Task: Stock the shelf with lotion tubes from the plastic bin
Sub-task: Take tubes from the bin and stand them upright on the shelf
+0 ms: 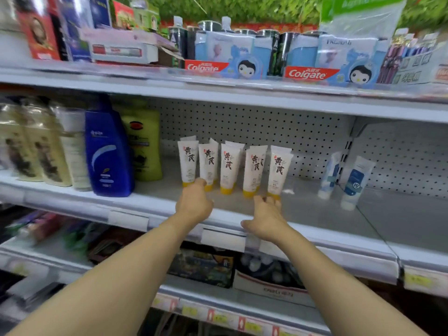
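Several white lotion tubes with yellow caps (228, 166) stand cap-down in a row on the middle shelf (315, 209), more of them behind. My left hand (194, 202) reaches to the feet of the two leftmost tubes (188, 161), its fingers touching their yellow caps. My right hand (265, 214) lies just in front of the rightmost tube (278, 170), fingertips at its cap, thumb spread out to the left. Neither hand grips anything. The plastic bin is out of view.
Left of the tubes stand a blue bottle (106, 151), a green bottle (145, 144) and pale bottles. Two white-and-blue tubes (354, 183) lean at the right. Colgate boxes (310, 73) fill the shelf above. Boxed goods sit on the shelf below.
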Demonstrator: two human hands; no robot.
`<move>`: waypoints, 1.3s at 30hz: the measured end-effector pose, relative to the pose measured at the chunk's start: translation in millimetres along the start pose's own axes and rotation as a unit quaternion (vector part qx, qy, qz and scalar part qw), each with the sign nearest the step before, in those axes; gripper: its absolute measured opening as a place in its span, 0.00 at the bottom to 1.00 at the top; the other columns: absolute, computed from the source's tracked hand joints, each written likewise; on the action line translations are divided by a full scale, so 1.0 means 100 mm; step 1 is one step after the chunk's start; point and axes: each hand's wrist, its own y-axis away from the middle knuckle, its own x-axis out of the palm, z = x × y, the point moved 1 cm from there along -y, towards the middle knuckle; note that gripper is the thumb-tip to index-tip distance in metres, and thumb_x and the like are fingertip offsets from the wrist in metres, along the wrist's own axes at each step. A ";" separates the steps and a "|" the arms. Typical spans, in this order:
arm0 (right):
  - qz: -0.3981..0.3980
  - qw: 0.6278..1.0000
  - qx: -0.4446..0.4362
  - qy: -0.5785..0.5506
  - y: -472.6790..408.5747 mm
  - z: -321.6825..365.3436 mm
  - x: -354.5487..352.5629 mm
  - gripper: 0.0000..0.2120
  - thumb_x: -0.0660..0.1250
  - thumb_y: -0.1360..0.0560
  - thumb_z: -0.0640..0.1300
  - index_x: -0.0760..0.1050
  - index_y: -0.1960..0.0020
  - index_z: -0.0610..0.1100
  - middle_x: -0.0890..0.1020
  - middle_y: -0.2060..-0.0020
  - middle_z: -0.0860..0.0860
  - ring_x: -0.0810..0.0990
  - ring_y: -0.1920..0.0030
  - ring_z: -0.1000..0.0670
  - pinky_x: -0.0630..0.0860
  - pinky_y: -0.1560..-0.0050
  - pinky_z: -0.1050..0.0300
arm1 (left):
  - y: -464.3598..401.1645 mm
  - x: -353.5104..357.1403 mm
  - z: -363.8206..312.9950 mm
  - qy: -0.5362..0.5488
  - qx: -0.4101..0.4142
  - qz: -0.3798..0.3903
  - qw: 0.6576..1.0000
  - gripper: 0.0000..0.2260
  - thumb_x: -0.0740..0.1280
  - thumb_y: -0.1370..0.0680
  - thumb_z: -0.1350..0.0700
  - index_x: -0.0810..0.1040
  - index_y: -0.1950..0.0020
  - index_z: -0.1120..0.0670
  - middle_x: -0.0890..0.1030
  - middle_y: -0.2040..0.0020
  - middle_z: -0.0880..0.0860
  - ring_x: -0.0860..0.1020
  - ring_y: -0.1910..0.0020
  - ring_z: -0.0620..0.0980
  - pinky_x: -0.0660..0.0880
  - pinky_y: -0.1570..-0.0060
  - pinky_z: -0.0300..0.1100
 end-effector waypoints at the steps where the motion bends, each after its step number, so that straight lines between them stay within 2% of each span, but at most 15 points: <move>1: 0.003 1.000 -0.010 0.001 0.06 0.10 0.04 0.31 0.67 0.27 0.54 0.60 0.31 0.43 0.60 0.31 0.43 0.56 0.30 0.40 0.62 0.32 0.48 | 0.05 -0.10 0.09 -0.008 0.007 -0.004 1.000 0.21 0.66 0.26 0.59 0.68 0.34 0.53 0.76 0.38 0.55 0.74 0.39 0.58 0.74 0.42 0.49; 4: 0.016 0.999 -0.039 0.023 0.24 0.43 0.16 0.33 0.67 0.27 0.55 0.58 0.29 0.44 0.59 0.29 0.44 0.56 0.30 0.40 0.62 0.32 0.48 | 0.23 -0.38 0.37 -0.041 0.006 -0.007 0.999 0.23 0.66 0.25 0.57 0.66 0.31 0.54 0.75 0.37 0.56 0.73 0.38 0.57 0.73 0.43 0.47; 11: 0.045 0.993 -0.106 0.029 0.62 1.20 0.61 0.33 0.66 0.27 0.53 0.57 0.28 0.44 0.62 0.31 0.43 0.58 0.31 0.41 0.64 0.33 0.49 | 0.72 -0.88 1.20 -0.079 -0.062 -0.016 0.995 0.20 0.66 0.25 0.56 0.67 0.34 0.54 0.75 0.37 0.56 0.73 0.38 0.57 0.74 0.42 0.51; 15: 0.086 0.986 -0.137 0.033 0.85 1.62 0.98 0.34 0.67 0.28 0.54 0.57 0.28 0.44 0.61 0.31 0.43 0.58 0.31 0.39 0.63 0.32 0.47 | 1.05 -1.08 1.84 -0.117 -0.118 0.014 0.986 0.21 0.68 0.27 0.52 0.69 0.36 0.54 0.75 0.38 0.56 0.74 0.39 0.57 0.73 0.40 0.50; 20: 0.138 0.977 -0.161 0.030 1.08 2.00 1.48 0.34 0.67 0.28 0.52 0.56 0.28 0.43 0.60 0.32 0.42 0.56 0.31 0.39 0.64 0.32 0.47 | 1.47 -1.19 2.58 -0.134 -0.173 0.052 0.974 0.19 0.67 0.27 0.54 0.68 0.38 0.56 0.76 0.41 0.59 0.75 0.43 0.60 0.75 0.46 0.50; 25: 0.187 0.964 -0.181 0.046 1.24 2.30 1.97 0.34 0.69 0.28 0.50 0.58 0.29 0.43 0.61 0.33 0.42 0.58 0.32 0.40 0.64 0.33 0.49 | 1.83 -1.18 3.20 -0.136 -0.213 0.089 0.963 0.16 0.67 0.27 0.55 0.70 0.42 0.58 0.77 0.44 0.60 0.75 0.45 0.60 0.74 0.51 0.48; 32: 0.275 0.935 -0.210 0.077 1.28 2.53 2.68 0.34 0.68 0.28 0.49 0.56 0.28 0.43 0.60 0.31 0.42 0.56 0.30 0.39 0.63 0.33 0.49 | 2.23 -1.01 3.90 -0.110 -0.312 0.111 0.937 0.22 0.66 0.26 0.56 0.67 0.33 0.56 0.74 0.36 0.58 0.73 0.37 0.58 0.72 0.43 0.46; 37: 0.340 0.906 -0.234 0.093 1.22 2.58 3.29 0.32 0.69 0.30 0.52 0.60 0.31 0.43 0.64 0.36 0.43 0.60 0.32 0.39 0.65 0.38 0.49 | 2.44 -0.75 4.29 -0.084 -0.380 0.105 0.915 0.20 0.66 0.26 0.58 0.67 0.34 0.56 0.74 0.36 0.58 0.73 0.38 0.59 0.71 0.43 0.46; 39: 0.365 0.894 -0.238 0.109 1.17 2.59 3.52 0.32 0.69 0.29 0.50 0.59 0.30 0.43 0.63 0.34 0.42 0.59 0.32 0.39 0.65 0.38 0.50 | 2.49 -0.64 4.43 -0.074 -0.400 0.100 0.908 0.21 0.67 0.26 0.58 0.67 0.34 0.56 0.75 0.37 0.59 0.73 0.38 0.59 0.71 0.43 0.47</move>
